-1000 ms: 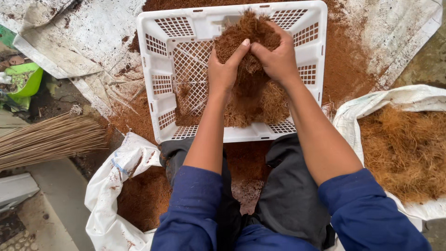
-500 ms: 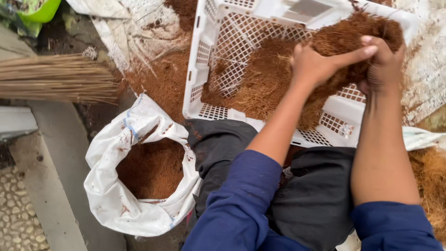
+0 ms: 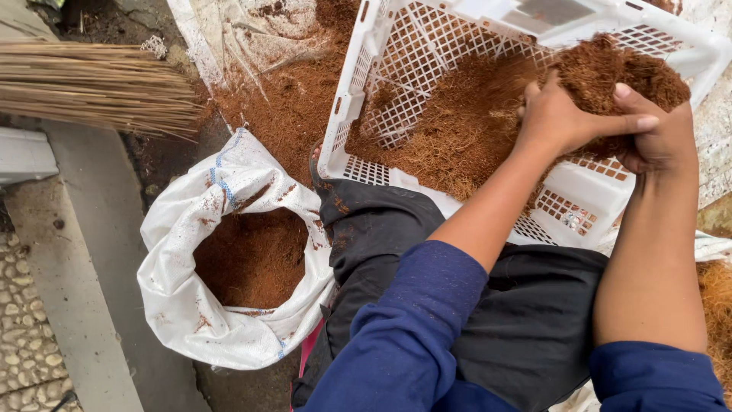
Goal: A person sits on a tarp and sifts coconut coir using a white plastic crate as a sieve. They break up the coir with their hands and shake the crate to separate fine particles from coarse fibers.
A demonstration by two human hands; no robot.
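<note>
Hands work together over the white lattice crate (image 3: 396, 84): the left hand (image 3: 560, 114) and the right hand (image 3: 659, 133) are both closed around one clump of reddish-brown fibre (image 3: 618, 72), held above the crate's near right corner. For a clean result, it seems best to rub the clump between the palms directly above the perforated floor, so fine dust drops through and nothing spills over the rim. Loose fibre (image 3: 457, 130) lies heaped across the crate floor, coarse, dry and matted. A white woven sack (image 3: 183, 305), soft and rolled open at the mouth, stands just beside the crate's near left corner and holds finer brown powder (image 3: 252, 259). A stiff straw broom (image 3: 99, 84) lies well apart.
</note>
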